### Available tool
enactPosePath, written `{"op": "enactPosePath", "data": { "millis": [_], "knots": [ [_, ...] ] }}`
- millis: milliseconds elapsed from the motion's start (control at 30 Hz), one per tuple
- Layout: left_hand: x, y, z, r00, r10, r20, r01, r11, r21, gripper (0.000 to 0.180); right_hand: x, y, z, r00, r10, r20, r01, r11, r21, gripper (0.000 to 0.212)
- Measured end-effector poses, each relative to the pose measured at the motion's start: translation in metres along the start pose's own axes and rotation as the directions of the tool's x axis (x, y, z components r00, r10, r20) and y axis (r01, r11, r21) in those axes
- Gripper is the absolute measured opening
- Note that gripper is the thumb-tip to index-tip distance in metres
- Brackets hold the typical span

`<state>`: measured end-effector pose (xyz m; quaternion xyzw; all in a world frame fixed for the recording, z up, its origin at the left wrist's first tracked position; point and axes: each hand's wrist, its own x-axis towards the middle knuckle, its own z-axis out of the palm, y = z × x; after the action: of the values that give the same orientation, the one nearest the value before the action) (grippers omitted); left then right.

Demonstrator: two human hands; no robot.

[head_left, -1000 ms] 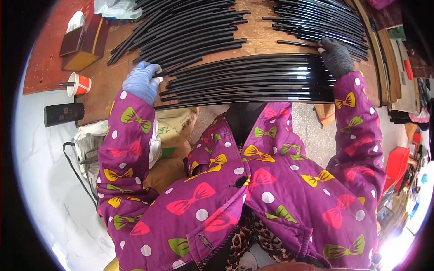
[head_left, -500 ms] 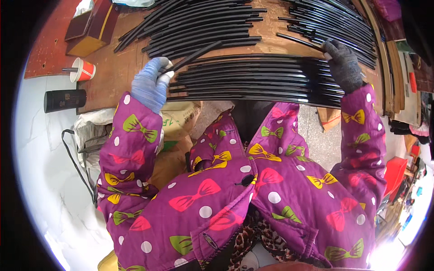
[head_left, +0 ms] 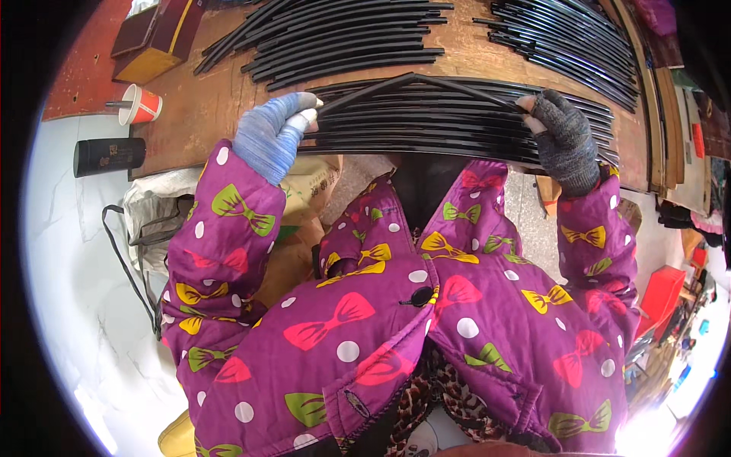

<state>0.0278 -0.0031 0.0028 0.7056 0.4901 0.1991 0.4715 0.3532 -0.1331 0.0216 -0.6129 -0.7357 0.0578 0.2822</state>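
Note:
My left hand (head_left: 268, 139), in a light blue glove with bare fingertips, pinches the end of a thick black tube (head_left: 367, 92). A thinner black rod (head_left: 468, 91) is pinched at its outer end by my right hand (head_left: 565, 143), which wears a dark grey glove. The two pieces slant up from my hands, and their far tips meet in a shallow peak; whether one tip sits inside the other is too small to tell. Beneath them, a row of long glossy black rods (head_left: 426, 135) lies along the near edge of the wooden table (head_left: 194, 126).
Thick black tubes (head_left: 350, 42) are piled at the back left, thinner black rods (head_left: 567, 53) at the back right. At the table's left are a dark box (head_left: 156, 46), a paper cup (head_left: 143, 107) and a black cylinder (head_left: 110, 156). Below stands a pale bag (head_left: 156, 202).
My right hand has moved left and lower, bringing the rod's tip to the tube's tip. My left hand has shifted slightly right. The tips were well apart before and now meet.

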Motion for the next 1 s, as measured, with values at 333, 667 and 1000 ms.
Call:
{"op": "enactPosePath", "data": {
  "millis": [333,667,1000],
  "knots": [
    [-0.004,0.016,0.021,0.954,0.222,0.2,-0.244,0.965,0.092,0.021,0.009,0.0,0.004,0.987,-0.132,0.092,0.13,0.991,0.025,0.019],
    [-0.007,0.005,-0.002,0.959,0.263,0.101,-0.281,0.923,0.264,0.023,-0.012,0.047,-0.029,0.955,0.161,-0.25,-0.154,0.987,0.047,0.026],
    [-0.006,-0.007,-0.002,0.968,0.191,0.163,-0.211,0.971,0.115,0.021,-0.046,0.036,-0.024,0.837,0.538,-0.105,-0.432,0.765,0.478,0.022]
  ]
}}
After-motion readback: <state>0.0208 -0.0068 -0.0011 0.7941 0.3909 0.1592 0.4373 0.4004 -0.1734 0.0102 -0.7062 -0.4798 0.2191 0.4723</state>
